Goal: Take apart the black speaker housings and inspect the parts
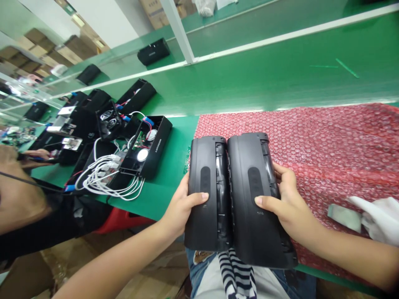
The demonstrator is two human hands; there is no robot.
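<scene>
both hands (179, 205) angle inward, thumbs on top, gripping two black casings (202, 216) side by side.

head camera | from the wearer's head | faces forward and down, tilted sideways | near green bench (165, 182)

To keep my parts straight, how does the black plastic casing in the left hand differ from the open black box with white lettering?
The black plastic casing is held in the left hand; the open black box lies by the white cables. The casing shows an oval panel; the box shows a green circuit board and white discs. Both are black and elongated.
</scene>
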